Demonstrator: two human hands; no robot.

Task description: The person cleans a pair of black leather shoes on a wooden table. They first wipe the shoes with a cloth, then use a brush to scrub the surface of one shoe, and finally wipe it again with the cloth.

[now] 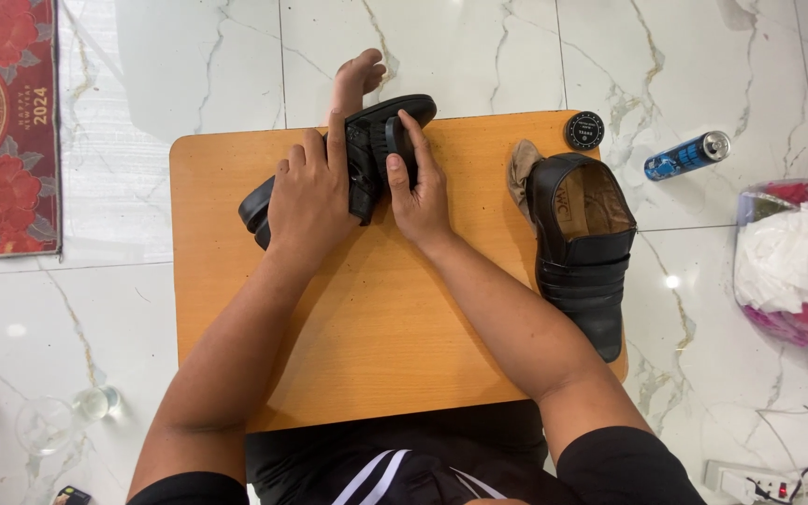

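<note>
Shoe [278, 201], black, lies on its side across the far left part of the desk [376, 327], toe end toward the far edge, heel end toward the left. Left hand [310, 201] lies over its middle, fingers curled down around the upper and clamped on it; only the heel and toe show past the hand. Right hand [418, 192] sits just beside the left, touching the same shoe near the toe. It grips a small dark brush [395, 140] between thumb and forefinger, the brush pressed against the shoe's upper. Both forearms run in from the near edge and converge, so the hands stand close together, almost touching.

Near to far:
- Dark shorts with white stripes [395, 472] show at the near edge, below the desk.
- Desk is orange-brown wood with rounded corners, standing on a white marble floor [479, 47].
- Second black shoe [586, 248] stands upright at the right edge, opening upward, well apart from the hands; its toe overhangs the near right side.
- Tan cloth [521, 168] is tucked against the far side of that shoe.
- Round black tin [584, 131] rests at the far right corner.
- Bare foot [357, 79] shows on the floor beyond the far edge, just behind the held shoe.
- Blue can [689, 154] lies on its side on the floor to the right.
- Plastic bag [792, 257] of white and pink material sits further right.
- Red patterned mat [2, 126] lies at far left; clear glass pieces [67, 411] at near left.

Nothing stands between the hands and the shoe.
</note>
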